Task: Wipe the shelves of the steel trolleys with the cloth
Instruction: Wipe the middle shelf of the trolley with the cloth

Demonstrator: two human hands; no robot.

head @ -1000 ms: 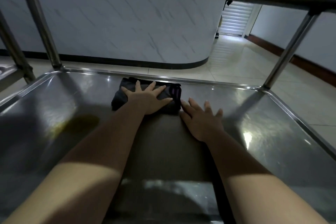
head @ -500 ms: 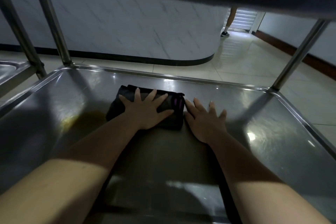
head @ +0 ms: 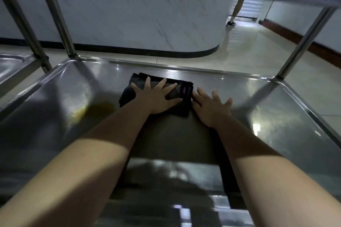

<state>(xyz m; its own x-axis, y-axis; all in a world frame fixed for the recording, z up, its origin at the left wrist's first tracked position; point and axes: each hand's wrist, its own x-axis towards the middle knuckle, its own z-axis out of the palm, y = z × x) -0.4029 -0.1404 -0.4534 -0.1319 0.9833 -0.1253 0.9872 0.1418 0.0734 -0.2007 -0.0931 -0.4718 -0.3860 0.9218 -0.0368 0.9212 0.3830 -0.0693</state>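
A folded black cloth (head: 181, 109) lies on the shiny steel trolley shelf (head: 267, 101), near the middle and close to the raised back rim (head: 166, 67). Its long side runs left to right, almost in line with that rim, with the right end a little nearer the person. A small pink tag (head: 185, 90) sits at that right end. The left hand (head: 156, 97) lies flat on top of the cloth with its fingers straight, spread and pointing toward the rim. Its grip is loose, not grabbing. The right hand (head: 212, 107) rests flat on bare steel just beside the tag end, and its grip holds nothing. A yellow-brown smear (head: 88, 110) shows left of the cloth.
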